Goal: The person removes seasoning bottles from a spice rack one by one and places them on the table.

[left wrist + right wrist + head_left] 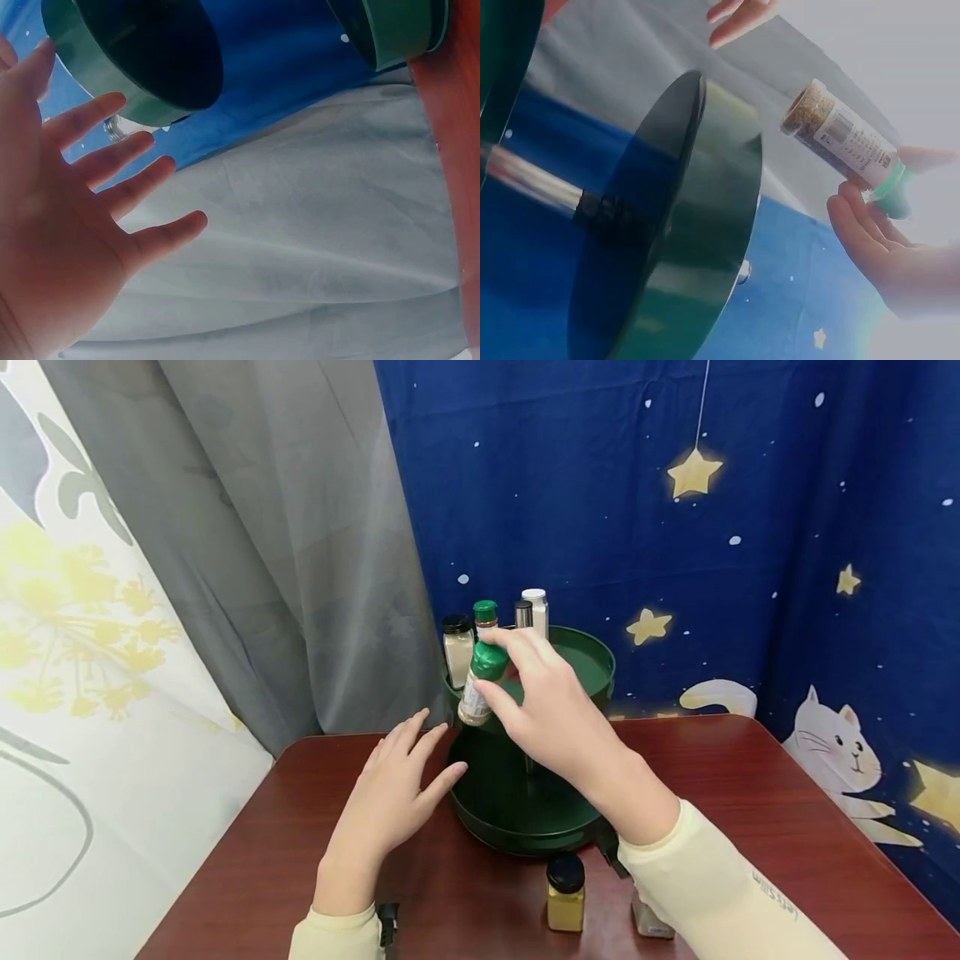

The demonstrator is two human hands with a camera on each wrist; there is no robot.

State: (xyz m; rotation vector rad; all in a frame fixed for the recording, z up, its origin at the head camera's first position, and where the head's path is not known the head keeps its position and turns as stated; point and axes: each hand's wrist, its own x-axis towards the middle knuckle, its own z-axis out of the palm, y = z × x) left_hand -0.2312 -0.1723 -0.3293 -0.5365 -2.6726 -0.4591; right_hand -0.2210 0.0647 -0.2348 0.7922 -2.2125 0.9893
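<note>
My right hand [558, 710] pinches a spice jar [474, 700] by its green cap, the jar tilted in front of the upper tier's left rim. In the right wrist view the spice jar [847, 139] shows brown contents and a white label. My left hand [393, 789] is held with fingers spread, left of the two-tier green rack [517, 842], and holds nothing. On the upper tier stand a black-capped jar [458, 653], another green-capped jar [486, 612], a dark-topped container [523, 613] and a white-capped jar [536, 607]. My right hand partly hides them.
On the reddish-brown table [720, 777], a black-lidded jar with yellow contents [566, 895] stands before the rack. Beside it, another jar [651, 920] is partly covered by my right sleeve. A grey curtain [300, 527] and a blue starry curtain [570, 485] hang behind.
</note>
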